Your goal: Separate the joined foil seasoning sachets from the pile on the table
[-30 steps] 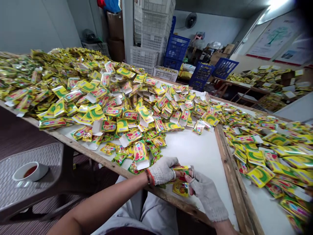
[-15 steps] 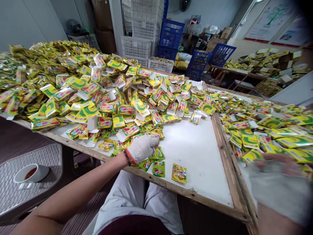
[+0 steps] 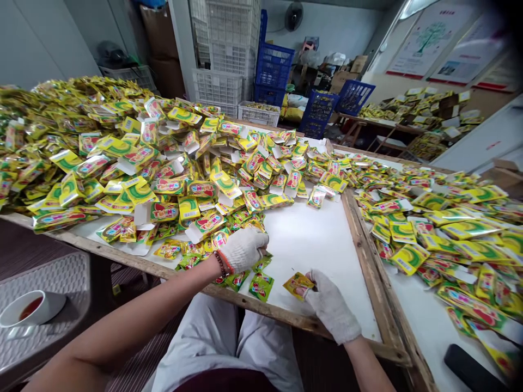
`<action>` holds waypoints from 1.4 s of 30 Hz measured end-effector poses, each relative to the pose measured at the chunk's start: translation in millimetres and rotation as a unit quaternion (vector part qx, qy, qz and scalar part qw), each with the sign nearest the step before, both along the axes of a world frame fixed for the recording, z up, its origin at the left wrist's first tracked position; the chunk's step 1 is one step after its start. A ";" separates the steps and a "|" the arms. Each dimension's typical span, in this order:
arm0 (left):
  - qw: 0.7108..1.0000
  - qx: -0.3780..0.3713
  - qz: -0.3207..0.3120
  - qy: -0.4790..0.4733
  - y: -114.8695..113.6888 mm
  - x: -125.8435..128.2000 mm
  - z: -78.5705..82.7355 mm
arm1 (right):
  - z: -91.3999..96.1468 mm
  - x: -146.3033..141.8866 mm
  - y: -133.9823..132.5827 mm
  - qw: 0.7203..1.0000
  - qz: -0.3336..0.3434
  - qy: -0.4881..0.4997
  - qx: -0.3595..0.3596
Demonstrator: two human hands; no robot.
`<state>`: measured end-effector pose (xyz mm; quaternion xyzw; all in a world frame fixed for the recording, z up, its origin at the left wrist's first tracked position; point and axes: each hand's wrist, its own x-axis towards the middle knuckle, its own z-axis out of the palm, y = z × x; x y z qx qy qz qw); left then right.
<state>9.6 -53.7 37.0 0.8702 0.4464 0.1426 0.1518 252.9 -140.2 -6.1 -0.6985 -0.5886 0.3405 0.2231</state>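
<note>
Left hand (image 3: 244,249), in a white knit glove, is resting on the near edge of the sachet pile (image 3: 229,239), fingers curled down onto the small green and yellow sachets; grip on any single one is hidden, cannot tell. Right hand (image 3: 330,305), also gloved, is pinching a yellow sachet (image 3: 297,283) at its right edge, fingertips clamped on it, sachet lying low over the white tabletop (image 3: 318,245) near the front wooden rim (image 3: 286,316). A green sachet (image 3: 261,285) is lying flat just beside it, between the two hands. Behind the pile, folded yellow cartons (image 3: 163,163) are heaping up across the left and far side of the table. Adjoining table on the right is carrying more cartons and packets (image 3: 441,228), plus a dark flat object (image 3: 469,370) at its near corner. Low at far left, a white cup with red liquid (image 3: 28,307) is sitting on a grey surface. White and blue crates (image 3: 253,60) are stacking up at the back wall.
</note>
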 end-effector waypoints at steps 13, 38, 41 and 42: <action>0.891 -0.350 -0.010 -0.288 -14.4 13.9 -7.5 | 26.8 -24.0 19.5 0.968 0.094 0.226 -0.050; 0.719 -0.340 0.155 -0.586 -59.5 47.1 -44.4 | 14.1 -39.0 16.5 0.983 -0.018 0.156 0.096; 0.791 -0.304 0.136 -0.513 -59.2 35.7 -40.1 | 15.5 -43.7 16.4 0.975 0.049 0.205 0.071; 0.829 -0.268 0.126 -0.475 -58.6 28.2 -36.0 | 16.8 -45.0 15.9 0.973 0.059 0.218 0.056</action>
